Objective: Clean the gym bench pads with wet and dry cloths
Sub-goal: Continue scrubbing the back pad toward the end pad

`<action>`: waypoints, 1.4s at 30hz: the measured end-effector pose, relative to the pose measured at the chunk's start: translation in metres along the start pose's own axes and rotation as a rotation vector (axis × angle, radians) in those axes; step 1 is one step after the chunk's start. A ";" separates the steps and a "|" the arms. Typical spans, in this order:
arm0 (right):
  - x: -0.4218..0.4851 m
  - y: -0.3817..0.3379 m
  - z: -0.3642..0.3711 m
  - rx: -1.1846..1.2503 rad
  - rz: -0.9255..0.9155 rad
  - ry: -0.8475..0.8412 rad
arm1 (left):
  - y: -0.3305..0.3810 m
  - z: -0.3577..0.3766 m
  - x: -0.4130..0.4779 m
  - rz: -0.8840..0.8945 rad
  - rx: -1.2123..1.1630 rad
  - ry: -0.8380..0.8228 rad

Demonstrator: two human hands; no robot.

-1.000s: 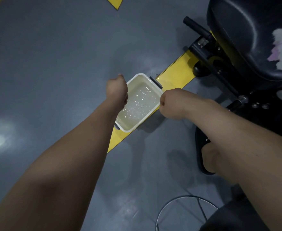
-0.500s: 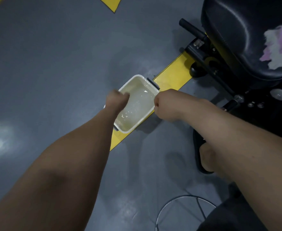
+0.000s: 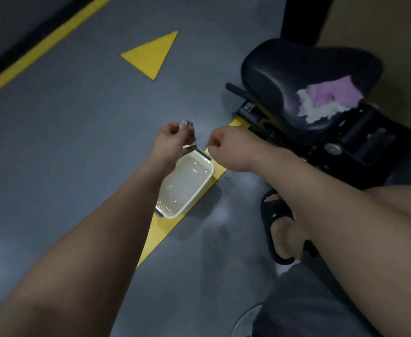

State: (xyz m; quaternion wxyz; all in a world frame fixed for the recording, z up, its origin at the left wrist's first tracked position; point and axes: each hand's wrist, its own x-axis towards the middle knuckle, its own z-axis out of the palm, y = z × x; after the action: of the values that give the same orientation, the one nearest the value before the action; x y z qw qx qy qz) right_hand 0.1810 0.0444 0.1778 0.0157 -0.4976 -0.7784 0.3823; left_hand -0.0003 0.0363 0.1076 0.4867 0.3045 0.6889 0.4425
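**Both hands raised over the water tub, the left one holding a wadded cloth**

The left hand [image 3: 173,139] is curled round a small, bunched wet cloth [image 3: 187,123], which sticks out above its fingers as a pale, mottled lump. The right hand [image 3: 226,147] is just beside it with the knuckles up and the fingers curled in. From this angle I cannot tell whether it pinches an end of the cloth or holds nothing. The two hands are close together but not touching.

Below the hands, partly hidden by the left wrist, a white rectangular tub [image 3: 198,196] stands on the floor with shallow water glinting in it. It has dark handles at its short ends. The tub sits on a yellow floor stripe [image 3: 156,237] that runs diagonally across the grey floor [image 3: 78,142].

To the right of the tub, a foot in a black sandal [image 3: 276,215] rests on the floor near the stripe.

Further right and beyond the hands is the black bench pad [image 3: 284,76], glossy and mounted on a dark machine frame [image 3: 345,142]. A second cloth [image 3: 328,98], pink and white, lies crumpled on the pad's right side.

A yellow triangle [image 3: 151,54] is marked on the floor beyond the hands. A yellow line [image 3: 41,45] crosses the far left corner.
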 end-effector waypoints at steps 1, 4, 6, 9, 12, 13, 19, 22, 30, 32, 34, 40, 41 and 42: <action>-0.011 0.004 -0.014 0.008 0.018 0.052 | 0.020 0.013 -0.009 0.039 -0.013 -0.033; -0.057 0.027 -0.064 0.020 0.073 0.224 | 0.081 0.063 -0.042 0.124 -0.026 -0.148; -0.102 0.060 -0.098 0.044 0.111 0.382 | 0.118 0.112 -0.073 0.156 -0.021 -0.266; -0.154 0.103 -0.135 0.161 0.180 0.561 | 0.153 0.178 -0.113 0.189 -0.036 -0.447; -0.230 0.151 -0.170 0.556 0.243 0.776 | 0.172 0.262 -0.177 0.210 -0.001 -0.698; -0.258 0.165 -0.178 0.736 0.249 0.822 | 0.173 0.289 -0.197 0.223 0.024 -0.787; -0.420 0.242 -0.171 1.130 0.248 0.874 | 0.139 0.416 -0.304 0.384 0.418 -1.176; -0.479 0.275 -0.146 1.234 0.256 0.914 | 0.112 0.457 -0.342 0.327 0.481 -1.284; -0.540 0.348 -0.082 1.112 0.512 1.027 | 0.045 0.511 -0.372 0.110 0.644 -1.382; -0.539 0.362 -0.075 1.062 0.577 1.064 | 0.034 0.520 -0.376 0.074 0.630 -1.311; -0.537 0.372 -0.071 1.111 0.566 1.065 | 0.022 0.529 -0.378 0.093 0.623 -1.246; -0.524 0.400 -0.047 1.064 0.490 0.991 | 0.005 0.544 -0.371 0.086 0.594 -1.082; -0.521 0.404 -0.042 1.067 0.504 1.001 | 0.002 0.545 -0.368 0.096 0.617 -1.055; -0.517 0.407 -0.038 1.047 0.536 1.019 | -0.002 0.547 -0.364 0.100 0.638 -1.024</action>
State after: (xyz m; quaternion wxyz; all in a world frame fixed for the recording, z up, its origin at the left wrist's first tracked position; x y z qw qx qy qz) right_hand 0.7678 -0.2543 0.1399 0.5114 -0.7110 -0.2462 0.4151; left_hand 0.6382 -0.1030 0.1783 0.6197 0.6417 0.4506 0.0336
